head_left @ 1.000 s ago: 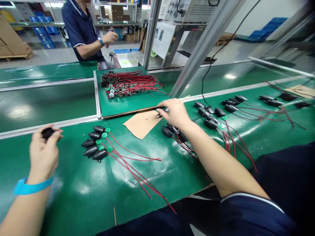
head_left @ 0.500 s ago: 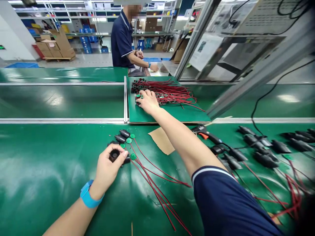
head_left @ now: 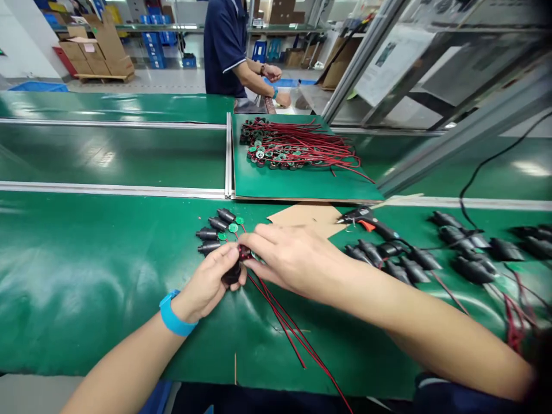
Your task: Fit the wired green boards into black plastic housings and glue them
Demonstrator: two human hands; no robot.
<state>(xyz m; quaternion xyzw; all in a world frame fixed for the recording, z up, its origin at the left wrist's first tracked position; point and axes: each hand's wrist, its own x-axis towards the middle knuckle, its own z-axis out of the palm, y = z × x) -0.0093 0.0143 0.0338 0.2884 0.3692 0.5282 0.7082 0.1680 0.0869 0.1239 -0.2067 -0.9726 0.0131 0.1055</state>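
Observation:
My left hand (head_left: 210,280), with a blue band on its wrist, is closed around a black plastic housing (head_left: 232,273). Meeting it from the right, my right hand (head_left: 287,253) pinches a small dark round part with red on it (head_left: 245,252) at the housing's end. Fingers cover much of both pieces, so how far the part sits inside cannot be made out. Just beyond my left hand, several black housings (head_left: 207,233) lie in a row, with green discs (head_left: 233,228) at their ends. Red wires (head_left: 287,322) trail across the green mat below my right hand.
On a raised green board (head_left: 276,187) lies a pile of small round parts with red wires (head_left: 319,146). A glue gun (head_left: 366,217) rests by a cardboard piece (head_left: 302,214). More black housings (head_left: 470,267) spread rightward. A co-worker (head_left: 224,49) stands beyond the bench; a metal post (head_left: 366,57) slants at right.
My right hand has come back from the pile on the raised board to my left hand, bringing a small round part. My left hand, still holding the housing, has shifted right.

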